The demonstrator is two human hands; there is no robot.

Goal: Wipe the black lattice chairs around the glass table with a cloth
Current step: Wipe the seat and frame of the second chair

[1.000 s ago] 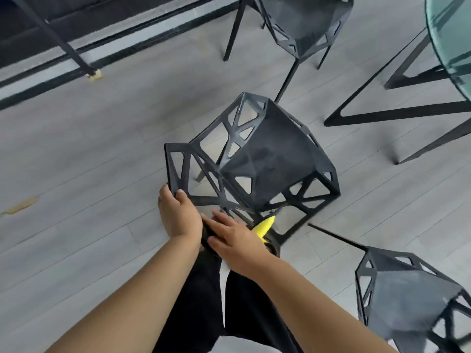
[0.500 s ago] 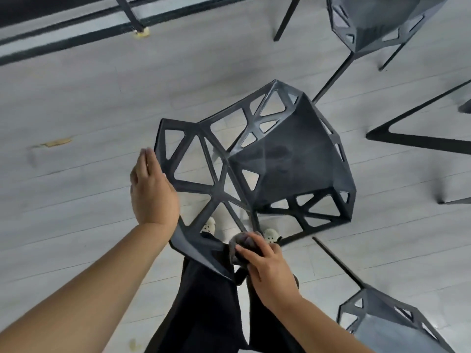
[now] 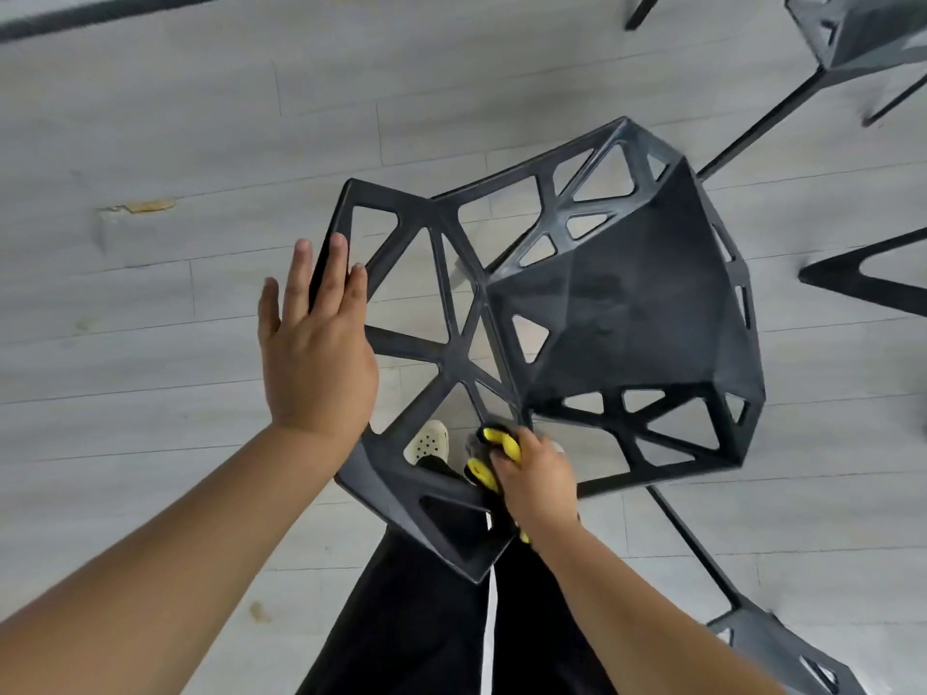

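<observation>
Fingers (image 3: pixel 335 273) of the left hand (image 3: pixel 321 343) have straightened and now lie flat on the back edge of the chair (image 3: pixel 627 313).
Right hand (image 3: pixel 539 481) pinches the bunched cloth (image 3: pixel 496 446) against the lattice beside the seat, so the wiping likely carries on.

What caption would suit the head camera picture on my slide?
Left hand flat on the black lattice chair, right hand holding a cloth against its frame.

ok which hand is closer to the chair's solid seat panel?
Right. The right hand, gripping the cloth, is at the near-left corner of the seat panel. The left hand lies flat on the lattice backrest's outer edge, apart from the panel.
</observation>
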